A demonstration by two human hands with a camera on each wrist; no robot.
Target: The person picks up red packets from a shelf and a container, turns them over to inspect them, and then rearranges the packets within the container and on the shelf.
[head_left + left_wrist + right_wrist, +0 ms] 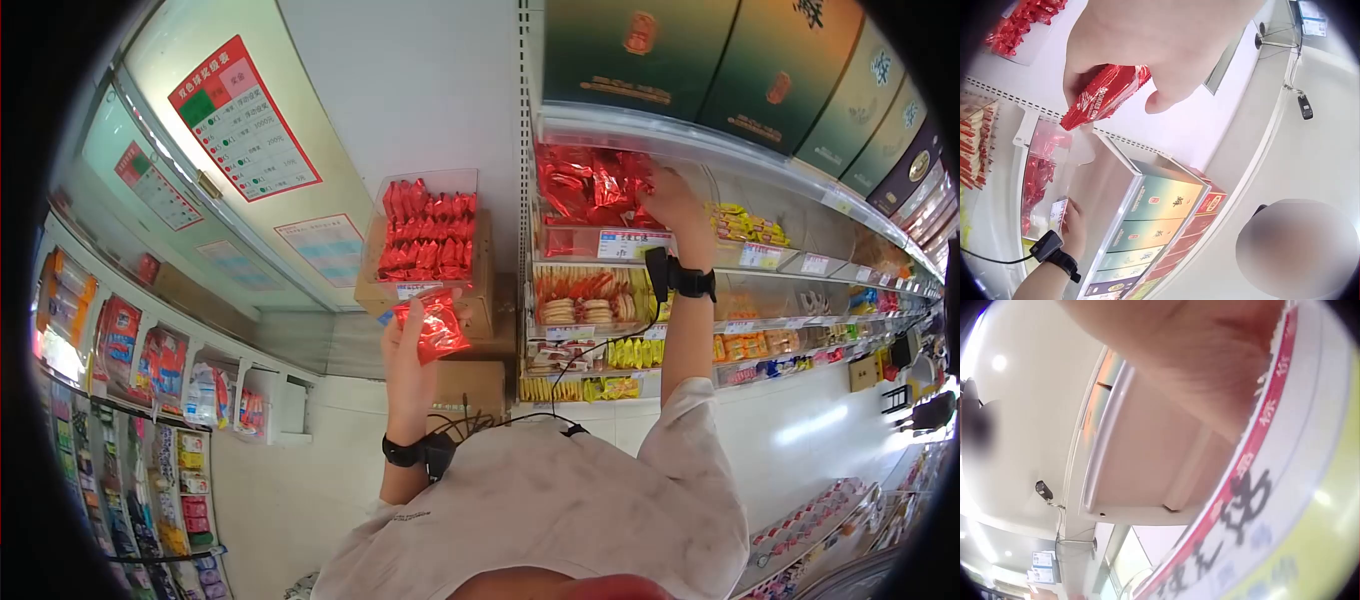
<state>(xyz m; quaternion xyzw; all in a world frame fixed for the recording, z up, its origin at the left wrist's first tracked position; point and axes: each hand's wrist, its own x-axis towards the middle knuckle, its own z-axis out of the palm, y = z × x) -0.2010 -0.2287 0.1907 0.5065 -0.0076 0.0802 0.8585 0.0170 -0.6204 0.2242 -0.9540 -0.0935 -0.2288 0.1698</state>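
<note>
My left hand (401,338) pinches a red packet (440,330) below the stepped display of red packets. In the left wrist view that packet (1107,97) carries the printed word "COOKIES", and the thumb and fingers close on its upper end. On the right, my right hand (676,200) reaches over the front of a clear bin (572,242) on the top shelf tier, at loose red packets (590,180). Its fingertips are hidden among them, so I cannot tell whether they grip one. A price label (1254,481) stands close under the right palm (1191,356).
A clear tray of upright red packets (428,235) stands on a cardboard box (482,300) at centre. Green boxes (640,60) line the ledge above the bin. Lower tiers hold packaged biscuits (580,300). A black cable (610,340) trails from the right wrist. Glass doors (150,170) stand left.
</note>
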